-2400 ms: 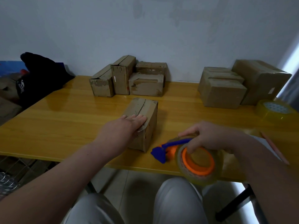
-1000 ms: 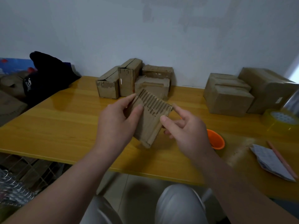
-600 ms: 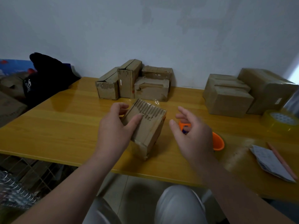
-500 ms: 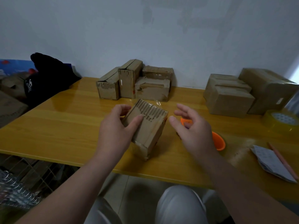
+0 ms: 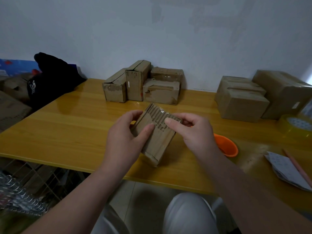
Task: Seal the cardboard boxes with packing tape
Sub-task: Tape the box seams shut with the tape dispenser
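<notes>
Your right hand has come back to the box, pinching its top edge while your left hand grips it tilted over the table; uneven rubbing could wrinkle the tape.

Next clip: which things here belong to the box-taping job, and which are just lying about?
Job: small box, gripped by the left hand and right hand; orange-cored tape roll; yellowish tape roll; box cluster by the wall; larger boxes on the right.
Lying about: black bag; folded paper; pink pencil.
</notes>
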A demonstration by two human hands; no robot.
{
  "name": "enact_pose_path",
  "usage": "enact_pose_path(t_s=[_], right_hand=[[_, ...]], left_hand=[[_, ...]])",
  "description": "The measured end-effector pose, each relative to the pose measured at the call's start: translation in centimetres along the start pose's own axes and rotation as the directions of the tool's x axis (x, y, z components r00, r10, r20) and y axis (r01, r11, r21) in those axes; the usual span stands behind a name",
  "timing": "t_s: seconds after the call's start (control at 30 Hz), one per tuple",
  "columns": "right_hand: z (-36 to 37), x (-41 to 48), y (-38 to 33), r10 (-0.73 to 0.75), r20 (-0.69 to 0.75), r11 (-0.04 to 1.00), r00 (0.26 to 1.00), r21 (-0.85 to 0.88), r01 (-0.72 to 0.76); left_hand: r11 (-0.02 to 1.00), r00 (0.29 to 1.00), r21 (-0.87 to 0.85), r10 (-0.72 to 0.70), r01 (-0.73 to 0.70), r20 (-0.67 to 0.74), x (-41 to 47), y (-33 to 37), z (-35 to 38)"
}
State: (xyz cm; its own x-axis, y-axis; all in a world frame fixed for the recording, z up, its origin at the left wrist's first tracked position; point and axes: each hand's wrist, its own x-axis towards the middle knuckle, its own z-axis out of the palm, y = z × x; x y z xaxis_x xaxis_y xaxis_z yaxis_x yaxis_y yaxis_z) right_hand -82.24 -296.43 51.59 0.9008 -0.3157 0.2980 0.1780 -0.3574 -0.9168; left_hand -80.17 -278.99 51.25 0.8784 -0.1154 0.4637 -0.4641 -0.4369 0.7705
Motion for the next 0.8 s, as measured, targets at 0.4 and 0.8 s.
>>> enact_pose_path(t_s=[0.4, 0.8], right_hand=[[-0.6, 0.0, -0.2, -0.203, -0.028, 0.971, 0.979, -0.136, 0.197], [-0.8, 0.1, -0.2, -0.526, -0.078, 0.778, 0.847, -0.446, 0.442]], left_hand=[[0.999, 0.999, 0.018, 0.027, -0.027, 0.022, -0.5, 0.1, -0.1], [0.997, 0.996, 0.01, 0.075, -0.076, 0.055, -0.6, 0.1, 0.0]])
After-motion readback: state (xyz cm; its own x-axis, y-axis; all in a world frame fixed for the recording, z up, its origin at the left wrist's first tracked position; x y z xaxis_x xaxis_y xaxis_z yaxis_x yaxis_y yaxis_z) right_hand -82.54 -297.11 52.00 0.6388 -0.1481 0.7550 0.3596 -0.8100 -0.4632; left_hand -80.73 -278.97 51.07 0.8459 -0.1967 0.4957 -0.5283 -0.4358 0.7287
